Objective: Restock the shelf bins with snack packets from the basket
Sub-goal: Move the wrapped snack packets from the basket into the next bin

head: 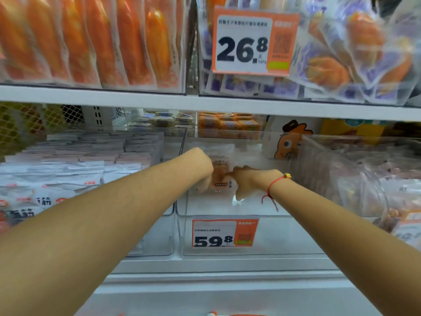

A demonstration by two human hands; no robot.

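Both my hands reach into the clear middle shelf bin (227, 215). Between them stands a small snack packet (220, 176) with orange contents and a dark label strip. My left hand (204, 169) grips its left side with curled fingers. My right hand (245, 181), with a red string bracelet on the wrist, pinches its right side. Most of the packet is hidden behind my hands. The bin around the packet looks nearly bare. The basket shows only as an orange sliver (214, 314) at the bottom edge.
White packets (68, 169) fill the left bin, and brown snack packs (387, 183) fill the right bin. A 59.8 price tag (224, 233) hangs on the middle bin's front. The shelf above (205, 101) carries orange packets and a 26.8 tag (252, 42).
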